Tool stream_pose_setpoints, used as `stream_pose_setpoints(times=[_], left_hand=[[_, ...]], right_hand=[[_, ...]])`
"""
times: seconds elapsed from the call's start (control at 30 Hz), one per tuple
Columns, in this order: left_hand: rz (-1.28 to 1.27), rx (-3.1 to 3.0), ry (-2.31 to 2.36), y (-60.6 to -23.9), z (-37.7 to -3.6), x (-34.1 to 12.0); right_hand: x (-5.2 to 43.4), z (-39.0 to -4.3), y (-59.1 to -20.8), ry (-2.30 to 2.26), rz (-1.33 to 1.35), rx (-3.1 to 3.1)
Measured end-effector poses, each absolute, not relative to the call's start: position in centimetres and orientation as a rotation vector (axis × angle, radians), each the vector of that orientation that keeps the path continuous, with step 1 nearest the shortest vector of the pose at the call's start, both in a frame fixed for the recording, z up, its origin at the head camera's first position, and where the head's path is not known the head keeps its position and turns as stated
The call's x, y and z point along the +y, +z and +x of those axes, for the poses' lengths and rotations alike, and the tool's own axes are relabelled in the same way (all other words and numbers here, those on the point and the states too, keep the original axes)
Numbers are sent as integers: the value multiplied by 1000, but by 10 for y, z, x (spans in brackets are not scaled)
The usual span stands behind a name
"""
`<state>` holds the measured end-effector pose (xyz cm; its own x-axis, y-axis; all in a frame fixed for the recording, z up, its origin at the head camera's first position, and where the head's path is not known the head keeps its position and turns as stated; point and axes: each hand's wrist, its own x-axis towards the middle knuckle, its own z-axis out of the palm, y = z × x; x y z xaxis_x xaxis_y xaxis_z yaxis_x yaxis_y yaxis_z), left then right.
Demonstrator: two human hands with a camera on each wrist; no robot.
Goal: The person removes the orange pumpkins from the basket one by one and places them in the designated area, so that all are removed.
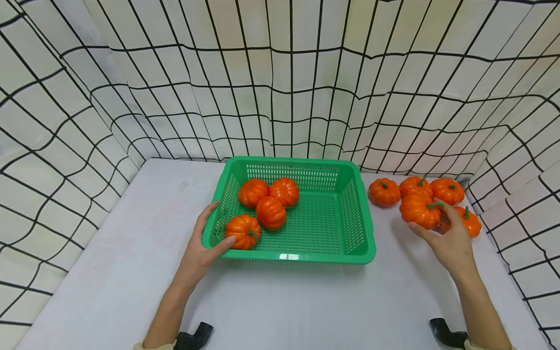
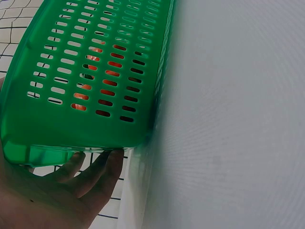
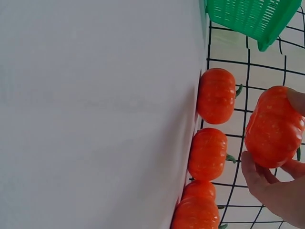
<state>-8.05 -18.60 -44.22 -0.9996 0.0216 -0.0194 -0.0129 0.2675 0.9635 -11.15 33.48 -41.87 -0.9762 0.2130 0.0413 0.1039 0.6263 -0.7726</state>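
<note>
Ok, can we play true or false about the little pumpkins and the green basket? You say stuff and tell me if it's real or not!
1. The green basket has four pumpkins in it. True.
2. The right hand is holding a pumpkin. True: its fingers and thumb curl round it.
3. The left hand is picking up a pumpkin from the table. False: it grips the basket's near left corner, thumb over the rim.
4. The basket is tipped upside down. False: it sits upright on the white table, open side up.
5. More pumpkins lie on the table to the right of the basket. True: four sit there besides the one held.
</note>
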Motion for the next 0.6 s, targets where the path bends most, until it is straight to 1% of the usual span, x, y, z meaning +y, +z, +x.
stream_pose_setpoints(times=[0.37, 0.6], left_hand=[[-10, 2482, 1872, -442, -80, -186], [-9, 2483, 1876, -443, -81, -186]], right_hand=[[339, -111, -422, 1147, -475, -2762], [347, -110, -422, 1107, -489, -2797]])
